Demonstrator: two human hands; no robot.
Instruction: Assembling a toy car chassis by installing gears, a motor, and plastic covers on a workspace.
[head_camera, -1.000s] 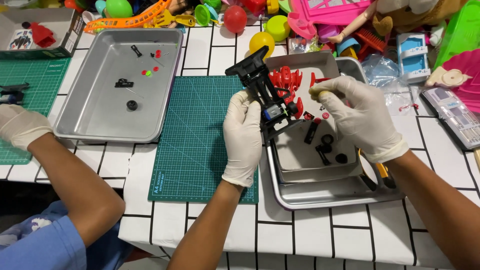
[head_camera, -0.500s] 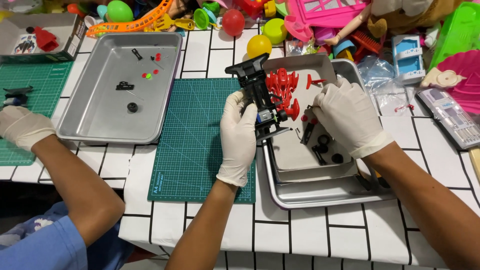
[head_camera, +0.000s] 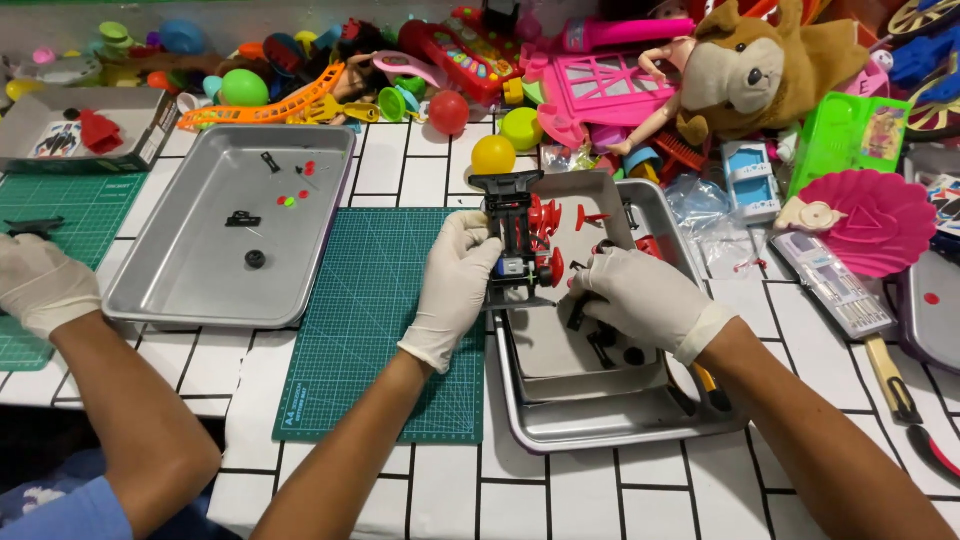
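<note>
My left hand (head_camera: 455, 285), in a white glove, grips a black toy car chassis (head_camera: 515, 235) and holds it upright over the near-left corner of the right metal tray (head_camera: 600, 435). Red wheel-like parts (head_camera: 548, 225) lie just behind the chassis. My right hand (head_camera: 640, 295), also gloved, is low inside that tray with its fingers curled down onto a small black part (head_camera: 577, 315). More small black parts (head_camera: 605, 350) lie under the palm on the inner tray.
A green cutting mat (head_camera: 380, 320) lies between the right tray and a left metal tray (head_camera: 200, 290) holding a few tiny parts. A co-worker's gloved hand (head_camera: 40, 285) rests at far left. Piled toys, a plush dog (head_camera: 760, 70) and a yellow ball (head_camera: 494, 153) line the back. A screwdriver (head_camera: 885, 370) lies at right.
My right hand has dropped from beside the red parts down into the tray and moved left toward the chassis. My left hand keeps hold of the chassis, nearly still.
</note>
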